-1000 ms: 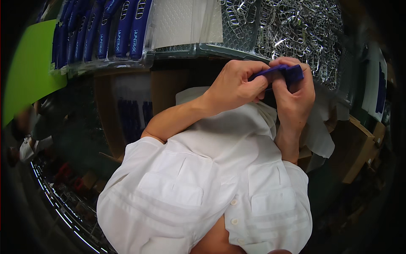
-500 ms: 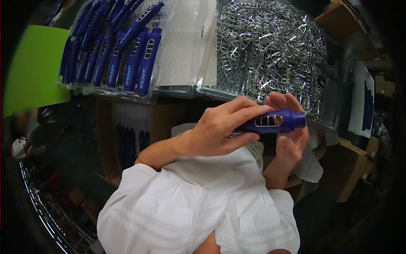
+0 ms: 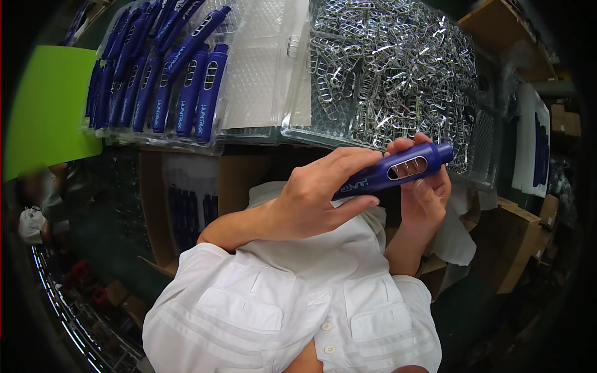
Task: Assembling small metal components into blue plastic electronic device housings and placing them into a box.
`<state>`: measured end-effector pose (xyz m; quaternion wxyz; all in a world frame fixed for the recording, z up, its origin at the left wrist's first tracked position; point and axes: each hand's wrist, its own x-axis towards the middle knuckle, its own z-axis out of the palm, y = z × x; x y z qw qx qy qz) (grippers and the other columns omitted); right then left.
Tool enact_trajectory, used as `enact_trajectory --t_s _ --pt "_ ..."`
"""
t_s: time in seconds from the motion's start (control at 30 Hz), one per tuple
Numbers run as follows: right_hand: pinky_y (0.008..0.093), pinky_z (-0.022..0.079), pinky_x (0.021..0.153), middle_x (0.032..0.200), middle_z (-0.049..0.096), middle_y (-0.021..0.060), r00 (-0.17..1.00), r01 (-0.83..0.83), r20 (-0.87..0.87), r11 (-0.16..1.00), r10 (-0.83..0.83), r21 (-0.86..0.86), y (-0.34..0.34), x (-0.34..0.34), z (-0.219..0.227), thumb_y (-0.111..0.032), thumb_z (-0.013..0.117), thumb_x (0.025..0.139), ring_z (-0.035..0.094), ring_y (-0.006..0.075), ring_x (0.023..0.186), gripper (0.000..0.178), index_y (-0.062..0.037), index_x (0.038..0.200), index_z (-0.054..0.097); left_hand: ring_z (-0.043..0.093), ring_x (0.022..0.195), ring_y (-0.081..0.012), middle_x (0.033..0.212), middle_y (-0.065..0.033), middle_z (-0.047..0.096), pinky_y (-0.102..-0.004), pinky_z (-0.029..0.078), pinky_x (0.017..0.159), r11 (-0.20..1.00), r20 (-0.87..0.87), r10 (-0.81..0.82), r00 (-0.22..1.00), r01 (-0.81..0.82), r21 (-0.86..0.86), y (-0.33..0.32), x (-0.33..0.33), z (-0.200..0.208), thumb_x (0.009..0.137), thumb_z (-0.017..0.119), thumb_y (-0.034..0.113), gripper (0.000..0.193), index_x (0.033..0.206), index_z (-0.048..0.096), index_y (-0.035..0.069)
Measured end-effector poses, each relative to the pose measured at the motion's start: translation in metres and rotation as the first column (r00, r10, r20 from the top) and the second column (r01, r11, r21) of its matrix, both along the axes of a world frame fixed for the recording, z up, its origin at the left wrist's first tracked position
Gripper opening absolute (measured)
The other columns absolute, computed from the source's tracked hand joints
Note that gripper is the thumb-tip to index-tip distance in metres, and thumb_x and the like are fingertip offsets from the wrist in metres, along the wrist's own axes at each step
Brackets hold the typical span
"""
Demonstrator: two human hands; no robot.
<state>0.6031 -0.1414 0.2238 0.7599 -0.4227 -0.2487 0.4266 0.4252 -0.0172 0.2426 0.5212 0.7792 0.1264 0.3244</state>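
Note:
A dark blue plastic tube (image 3: 375, 175) lies across both my hands in front of my chest, its narrower end pointing right and slightly up. An oval window in its side carries a shiny slotted metal frame (image 3: 407, 168), with light lettering beside it. My left hand (image 3: 305, 198) is wrapped round the left end, thumb below and fingers above. My right hand (image 3: 426, 202) grips the tube near the window, fingers behind it and thumb at its lower edge. Several similar blue tubes (image 3: 209, 93) stand in a clear tray at the far left.
A clear tray heaped with loose metal frames (image 3: 404, 68) is at the far right. One lone frame (image 3: 292, 46) sits between the trays. A bright green sheet (image 3: 53, 105) is at left. Cardboard boxes (image 3: 510, 248) flank me; one at left holds more blue tubes (image 3: 185, 208).
The tube has tilted, its right end rising, and rolled so its lettering shows. My right hand's fingers and thumb have closed in on it from an open cupped pose.

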Motion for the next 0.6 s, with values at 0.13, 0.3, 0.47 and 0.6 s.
enact_trajectory --t_s 0.13,0.3,0.47,0.6 --pt "0.0540 0.042 0.115 0.135 0.060 0.0323 0.999 -0.022 -0.047 1.000 0.022 -0.003 0.002 0.003 -0.002 -0.013 0.070 0.087 0.060 0.0414 0.128 0.071 0.0131 0.147 0.043 0.071 0.113 -0.0316 0.128 -0.0229 0.067 -0.0359 0.060 0.094 1.000 -0.004 0.000 1.000 0.000 -0.027 -0.002 0.000 0.000 0.081 0.086 0.000 0.061 0.135 0.059 -0.004" --pt "0.0536 0.042 0.115 0.135 0.060 0.0322 0.998 -0.033 -0.053 0.999 0.033 0.011 0.004 0.004 -0.007 -0.012 0.069 0.089 0.060 0.0416 0.129 0.070 0.0133 0.148 0.042 0.071 0.112 -0.0327 0.129 -0.0228 0.067 -0.0358 0.061 0.090 0.999 0.022 0.004 1.000 -0.005 0.033 -0.001 0.001 -0.006 0.082 0.085 0.000 0.056 0.132 0.061 -0.002" --pt "0.0525 0.041 0.115 0.136 0.060 0.0321 0.998 -0.056 -0.031 0.998 0.056 0.016 0.009 0.004 -0.011 -0.013 0.070 0.089 0.059 0.0413 0.130 0.071 0.0129 0.148 0.041 0.074 0.103 -0.0334 0.128 -0.0233 0.067 -0.0343 0.065 0.076 0.988 -0.011 0.024 1.000 -0.022 0.152 0.002 -0.003 -0.009 0.079 0.086 0.000 0.052 0.126 0.064 0.001" --pt "0.0509 0.041 0.115 0.135 0.060 0.0314 0.999 -0.052 -0.014 0.998 0.052 -0.017 0.008 0.001 -0.007 -0.014 0.072 0.089 0.059 0.0400 0.130 0.074 0.0134 0.149 0.039 0.076 0.085 -0.0282 0.125 -0.0198 0.068 -0.0306 0.061 0.058 0.933 -0.064 0.077 0.995 -0.049 0.356 0.002 -0.008 -0.005 0.075 0.087 0.006 0.050 0.120 0.066 0.002"
